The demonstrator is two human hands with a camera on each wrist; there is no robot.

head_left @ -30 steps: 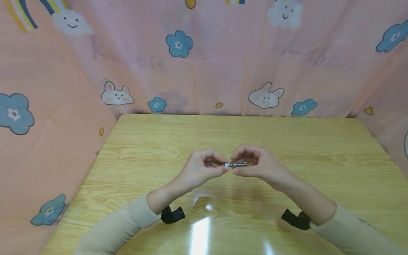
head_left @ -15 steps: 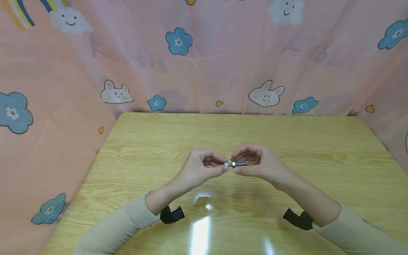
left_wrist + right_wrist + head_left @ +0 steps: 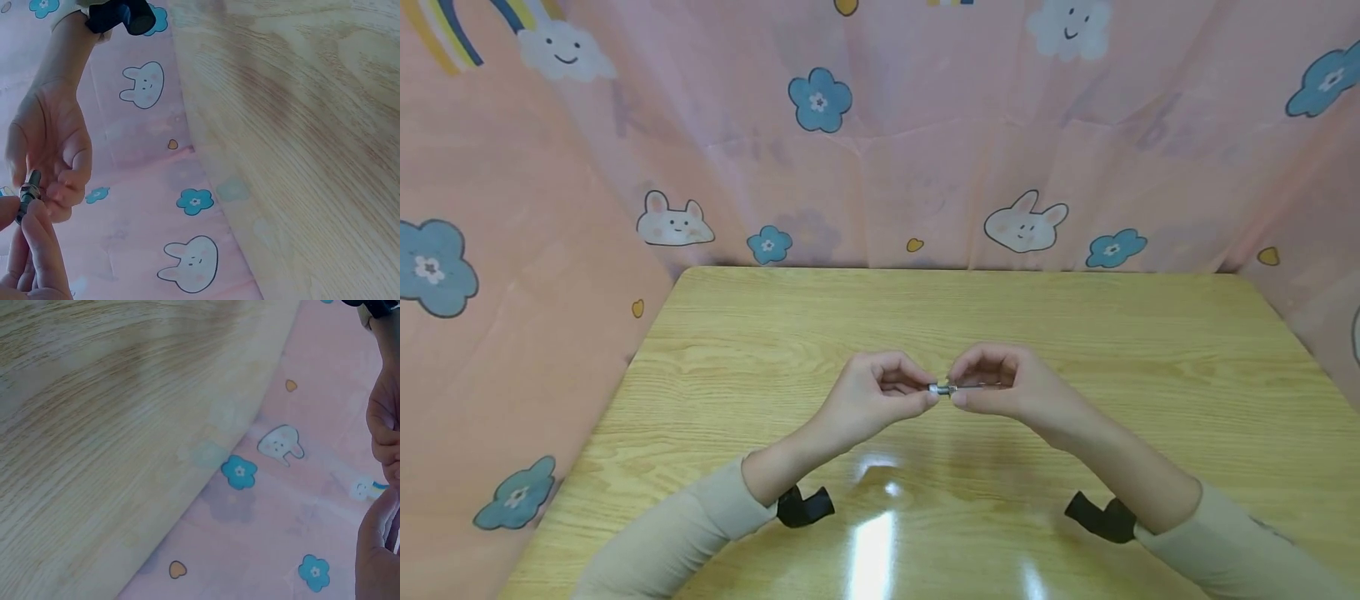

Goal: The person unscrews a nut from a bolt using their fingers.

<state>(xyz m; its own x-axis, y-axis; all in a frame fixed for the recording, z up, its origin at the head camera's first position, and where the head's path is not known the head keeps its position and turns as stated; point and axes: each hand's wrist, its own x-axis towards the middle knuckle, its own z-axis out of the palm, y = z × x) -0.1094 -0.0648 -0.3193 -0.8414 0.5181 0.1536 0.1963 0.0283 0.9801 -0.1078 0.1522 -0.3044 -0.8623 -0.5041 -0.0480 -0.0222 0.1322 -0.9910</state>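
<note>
Above the middle of the table, a small metal bolt (image 3: 942, 389) lies level between both hands in the head view. My left hand (image 3: 865, 396) pinches its head end between thumb and fingertips. A hex nut (image 3: 952, 389) sits on the shank, and my right hand (image 3: 1017, 390) holds it with thumb and forefinger from either side. The free end of the shank points into the right palm. In the left wrist view the bolt (image 3: 26, 199) stands between the two hands, nut part way along. The right wrist view shows only hand edges, with the bolt hidden.
Below is a wood-grain table (image 3: 760, 333) with bright light reflections near its front. A pink cloth (image 3: 925, 167) printed with flowers and rabbits hangs behind and at the sides. Black wrist-worn camera mounts (image 3: 805, 506) stick out below both cuffs.
The right thumb and forefinger have shifted slightly at the nut, and the nut shows a different face than half a second ago. The left hand stays on the bolt head.
</note>
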